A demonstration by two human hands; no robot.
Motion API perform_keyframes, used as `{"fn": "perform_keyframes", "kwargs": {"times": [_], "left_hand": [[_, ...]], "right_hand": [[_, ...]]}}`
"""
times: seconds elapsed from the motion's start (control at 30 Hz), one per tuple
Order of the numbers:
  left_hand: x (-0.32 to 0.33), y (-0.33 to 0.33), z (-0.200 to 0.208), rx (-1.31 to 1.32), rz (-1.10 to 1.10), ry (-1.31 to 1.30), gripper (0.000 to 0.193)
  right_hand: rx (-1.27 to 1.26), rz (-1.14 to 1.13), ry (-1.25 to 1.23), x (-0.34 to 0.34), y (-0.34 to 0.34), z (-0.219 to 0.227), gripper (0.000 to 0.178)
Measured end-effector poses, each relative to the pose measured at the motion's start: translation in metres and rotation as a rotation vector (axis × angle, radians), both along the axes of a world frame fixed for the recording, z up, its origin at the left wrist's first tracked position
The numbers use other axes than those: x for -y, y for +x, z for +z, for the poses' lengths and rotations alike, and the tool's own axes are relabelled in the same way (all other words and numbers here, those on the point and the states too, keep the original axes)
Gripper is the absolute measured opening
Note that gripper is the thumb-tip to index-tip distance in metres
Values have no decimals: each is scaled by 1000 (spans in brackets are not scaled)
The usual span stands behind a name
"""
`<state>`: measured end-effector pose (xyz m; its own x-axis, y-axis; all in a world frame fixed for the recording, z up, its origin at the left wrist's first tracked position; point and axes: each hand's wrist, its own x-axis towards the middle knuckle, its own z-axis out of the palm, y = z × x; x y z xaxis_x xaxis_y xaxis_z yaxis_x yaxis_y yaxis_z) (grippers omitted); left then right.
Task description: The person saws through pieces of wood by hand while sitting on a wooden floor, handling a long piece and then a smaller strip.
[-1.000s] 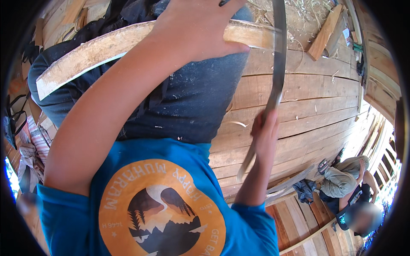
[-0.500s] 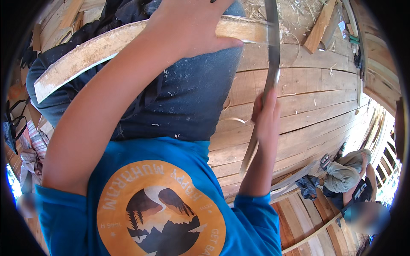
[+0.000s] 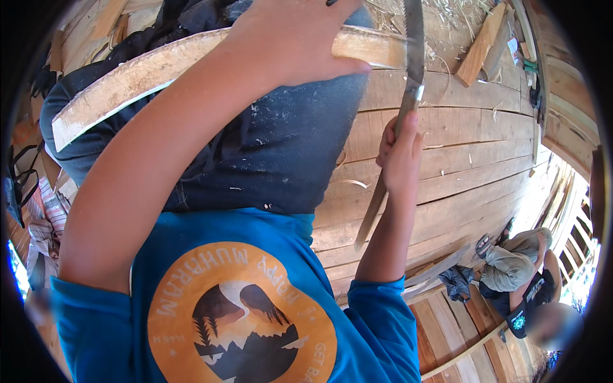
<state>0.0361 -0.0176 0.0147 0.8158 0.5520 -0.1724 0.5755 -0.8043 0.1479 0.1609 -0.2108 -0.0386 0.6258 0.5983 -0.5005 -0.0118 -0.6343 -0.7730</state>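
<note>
A long, curved strip of pale wood (image 3: pixel 131 80) lies across my lap, over dark trousers (image 3: pixel 281 140). My left hand (image 3: pixel 290 48) is closed over the strip toward its right end, with the thumb along the near edge; its far fingers are cut off by the top of the view. My right hand (image 3: pixel 402 153) grips the long wooden handle of a saw (image 3: pixel 415 57). Its narrow metal blade, with a toothed-looking edge, crosses the strip's right end. The handle's tail sticks out below my right fist.
Wood shavings (image 3: pixel 447 19) litter the plank floor (image 3: pixel 460 127). Wooden offcuts (image 3: pixel 480 48) lie at the far right. Another person (image 3: pixel 520 268) sits at the lower right, beside a dark plastic bag (image 3: pixel 456 281). Cloth and straps (image 3: pixel 48 204) lie at the left.
My right hand and the saw have moved a little away from me, up the picture. My left hand has shifted slightly right, still on the strip. The other person's head has moved slightly.
</note>
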Motion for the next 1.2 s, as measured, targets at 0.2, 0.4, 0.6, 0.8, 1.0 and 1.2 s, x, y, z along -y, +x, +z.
{"fn": "perform_keyframes", "kwargs": {"times": [0.2,0.4,0.6,0.8,1.0,1.2], "left_hand": [[7,-1,7,-94,6,41,82],[-1,0,5,-66,-13,-52,82],[6,-3,9,-49,-1,26,82],[8,-4,4,-76,12,44,82],[3,-3,3,-34,-26,13,82],[4,-4,9,-36,45,-16,82]], "right_hand": [[-70,-25,-84,110,-32,13,56],[-7,-7,-12,51,-16,-7,55],[-26,25,-7,17,-1,-8,55],[-60,-21,-96,105,-28,7,52],[-19,-27,-26,28,-11,-7,54],[-25,33,-93,54,-11,4,56]]}}
